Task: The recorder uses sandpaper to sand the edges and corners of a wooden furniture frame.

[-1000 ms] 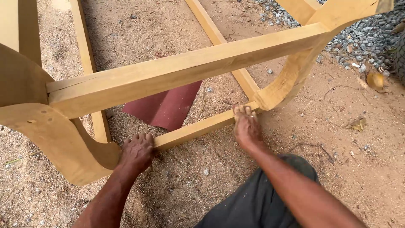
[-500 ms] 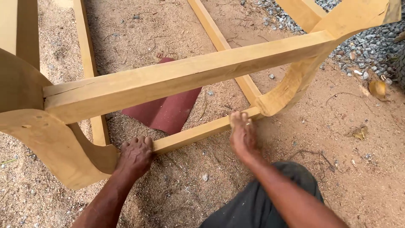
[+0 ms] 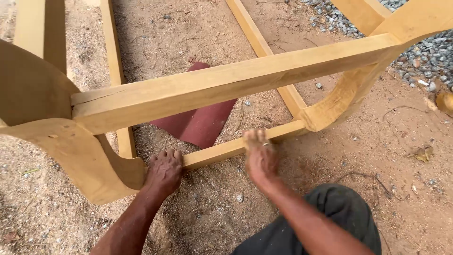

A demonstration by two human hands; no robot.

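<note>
Outdoor carpentry yard: sawdust ground [image 3: 56, 208], wood frame [image 3: 226, 85].

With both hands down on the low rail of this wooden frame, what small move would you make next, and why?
Probably slide the right hand on along the lower rail toward the left hand. The right hand is blurred mid-rub on the rail, while the left presses its end by the curved leg.

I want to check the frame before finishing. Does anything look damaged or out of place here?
Yes. The upper rail has a thin crack running along its left end, near the joint with the curved leg. A dark red sandpaper sheet lies loose on the sand under the frame.
</note>
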